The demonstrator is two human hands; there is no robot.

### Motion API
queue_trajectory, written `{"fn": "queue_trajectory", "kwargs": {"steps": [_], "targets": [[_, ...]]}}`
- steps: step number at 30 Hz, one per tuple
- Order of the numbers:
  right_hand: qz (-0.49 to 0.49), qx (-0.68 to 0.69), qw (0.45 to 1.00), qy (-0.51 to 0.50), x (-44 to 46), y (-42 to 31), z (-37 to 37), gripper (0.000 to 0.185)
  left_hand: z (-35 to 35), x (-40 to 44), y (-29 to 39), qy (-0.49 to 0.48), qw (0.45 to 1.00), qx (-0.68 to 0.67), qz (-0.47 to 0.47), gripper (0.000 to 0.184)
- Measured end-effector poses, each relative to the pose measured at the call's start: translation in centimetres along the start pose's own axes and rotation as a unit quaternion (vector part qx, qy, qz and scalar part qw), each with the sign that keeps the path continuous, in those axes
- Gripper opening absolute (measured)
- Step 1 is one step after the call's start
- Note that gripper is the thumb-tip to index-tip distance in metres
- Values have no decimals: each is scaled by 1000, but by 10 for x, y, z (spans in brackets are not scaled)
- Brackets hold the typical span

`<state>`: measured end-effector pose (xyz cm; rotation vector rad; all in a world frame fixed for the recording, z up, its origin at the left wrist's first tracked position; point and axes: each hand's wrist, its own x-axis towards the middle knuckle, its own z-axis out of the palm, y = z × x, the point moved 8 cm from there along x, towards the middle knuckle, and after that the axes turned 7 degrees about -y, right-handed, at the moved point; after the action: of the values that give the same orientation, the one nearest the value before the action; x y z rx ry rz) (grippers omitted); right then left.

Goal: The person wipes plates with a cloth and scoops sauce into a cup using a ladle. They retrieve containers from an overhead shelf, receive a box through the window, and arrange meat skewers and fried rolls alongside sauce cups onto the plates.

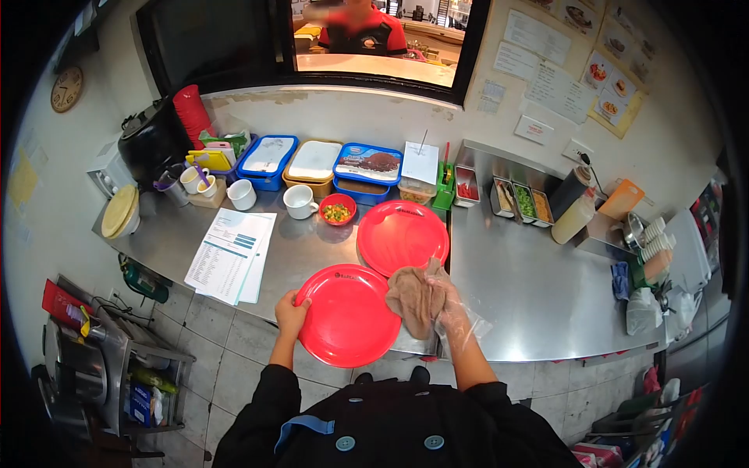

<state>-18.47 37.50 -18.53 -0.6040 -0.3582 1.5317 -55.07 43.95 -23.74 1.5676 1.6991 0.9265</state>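
A red plate (349, 316) is held out over the counter's front edge by my left hand (292, 313), its fingers gripping the left rim. In my right hand (450, 302), which wears a clear plastic glove, is a brown cloth (417, 299). The cloth hangs at the right edge of that plate; whether it touches the rim I cannot tell. Just behind, a second red plate (403, 234) lies on the steel counter, its lower edge partly covered by the cloth and the glove. Near it stands a small red bowl (337, 210) of chopped colourful pieces.
Printed sheets (228, 253) lie at the left, with white mugs (299, 202) behind. Lidded tubs (267, 160) line the wall. On the right are topping trays (523, 202), squeeze bottles (573, 219) and an orange board (622, 199). Beyond the pass window stands a person in red and black (367, 31).
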Motion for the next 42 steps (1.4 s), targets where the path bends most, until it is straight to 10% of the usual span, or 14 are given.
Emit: {"fn": "queue_trajectory", "kwargs": {"steps": [12, 17, 19, 21, 30, 35, 42], "targets": [[12, -17, 999, 45, 25, -18, -17, 36, 84, 34, 49, -107, 993, -21, 55, 26], [35, -46, 996, 69, 15, -22, -43, 39, 81, 59, 89, -131, 975, 175, 35, 37], [-11, -231, 969, 86, -5, -43, -46, 43, 74, 111, 88, -9, 995, 46, 87, 42], [-54, -295, 953, 52, -30, -64, -12, 44, 100, 160, 69, -84, 958, -248, -118, 40], [-137, -197, 952, 188, -147, -97, -40, 42, 113, 190, 72, -128, 961, -223, -103, 26], [-177, -140, 939, 261, -203, -97, -53, 41, 127, 191, 193, -223, 963, -151, 23, 29], [-301, -39, 901, 310, -240, -117, -49, 39, 299, 227, 252, -355, 892, -275, -51, 38]]}}
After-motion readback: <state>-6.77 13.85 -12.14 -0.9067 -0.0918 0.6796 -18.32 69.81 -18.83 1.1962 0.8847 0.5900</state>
